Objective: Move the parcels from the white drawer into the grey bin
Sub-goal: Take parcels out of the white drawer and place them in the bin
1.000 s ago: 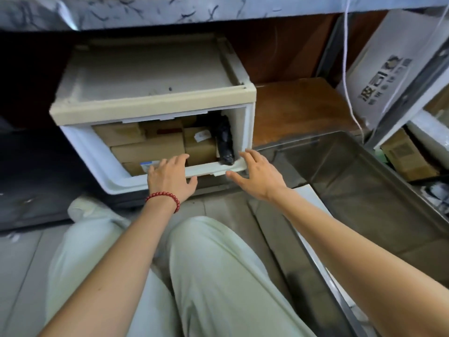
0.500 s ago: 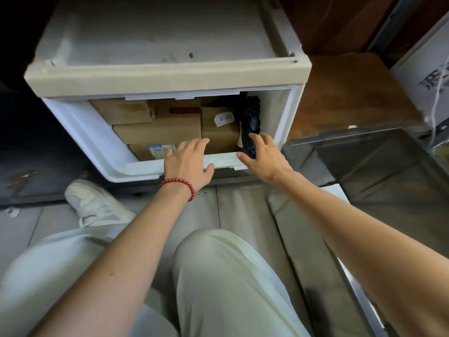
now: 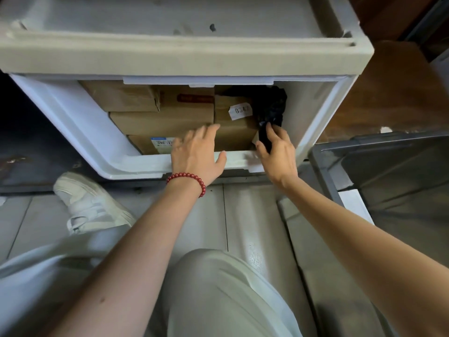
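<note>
Pinching the low end of the black bag (image 3: 272, 103), the right fingers (image 3: 273, 131) curl round it with the thumb on its near side, deep in the right front corner of the drawer (image 3: 80, 127). The left fingers (image 3: 206, 131) lie fairly straight and spread, tips on the front top edge of a stickered box (image 3: 233, 127), gripping nothing. The left hand (image 3: 196, 154) rests over the drawer's front rim, and the right hand (image 3: 279, 154) hangs just inside it. The bag looks soft and is wedged between that box and the drawer wall. Held only by one end, it could slip from the pinch, stretch or tear, or catch under the cabinet lip just above as it comes out. The boxes sit tight together, so dragging one may pull its neighbours askew. The drawer holds the bag and several brown boxes (image 3: 160, 122), stacked and packed side by side. The bin (image 3: 388, 166) stands just right of the drawer, and no parcel shows in the part of it in view.
</note>
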